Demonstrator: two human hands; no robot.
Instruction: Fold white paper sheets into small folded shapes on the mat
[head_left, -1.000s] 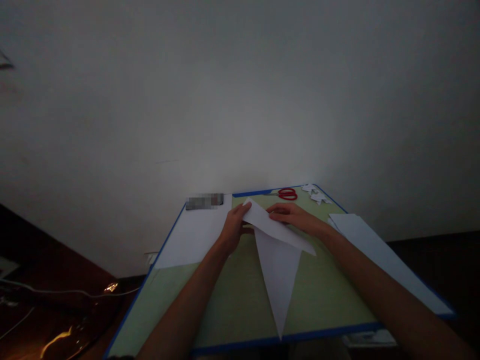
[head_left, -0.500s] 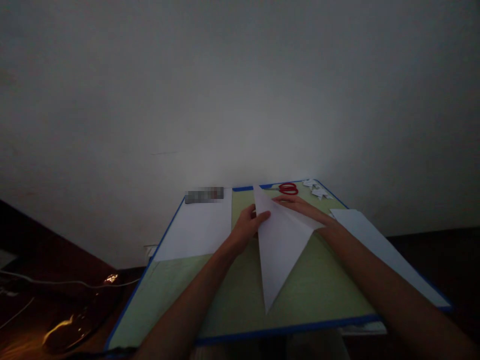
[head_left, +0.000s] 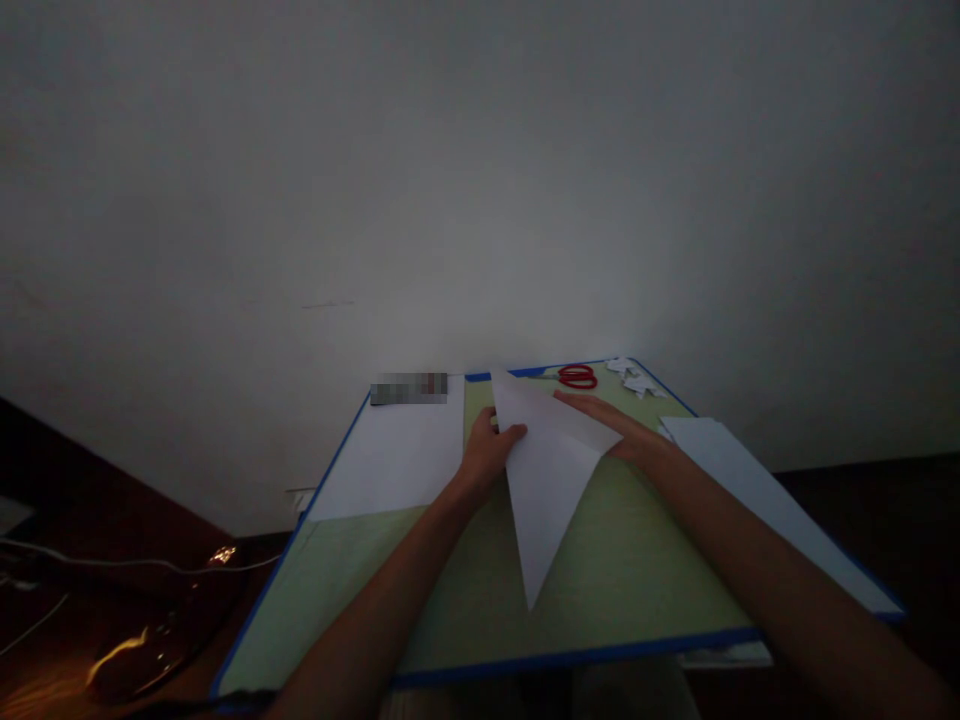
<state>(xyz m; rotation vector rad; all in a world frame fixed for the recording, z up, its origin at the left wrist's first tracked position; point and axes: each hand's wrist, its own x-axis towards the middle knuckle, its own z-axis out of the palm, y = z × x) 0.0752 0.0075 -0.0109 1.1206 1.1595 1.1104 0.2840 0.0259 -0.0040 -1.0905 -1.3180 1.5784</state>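
A sheet of white paper [head_left: 544, 480], creased and bent into a kite-like shape with its point toward me, is held up over the middle of the table. My left hand [head_left: 491, 445] grips its left edge, thumb on the front and fingers behind. Behind the right side of the paper is my right hand [head_left: 600, 415], fingers stretched out and partly hidden by the sheet; it touches the paper from the back.
Red-handled scissors [head_left: 576, 377] lie at the back edge of the green, blue-rimmed table [head_left: 450, 640], near small folded paper pieces [head_left: 637, 384]. White sheets [head_left: 750, 510] lie at the right; another white sheet [head_left: 390, 460] is at the left, under a blurred-out object [head_left: 409, 389].
The paper has shifted a little to the left, its lower point rising slightly. Both hands have moved slightly left, the left one still gripping the edge.
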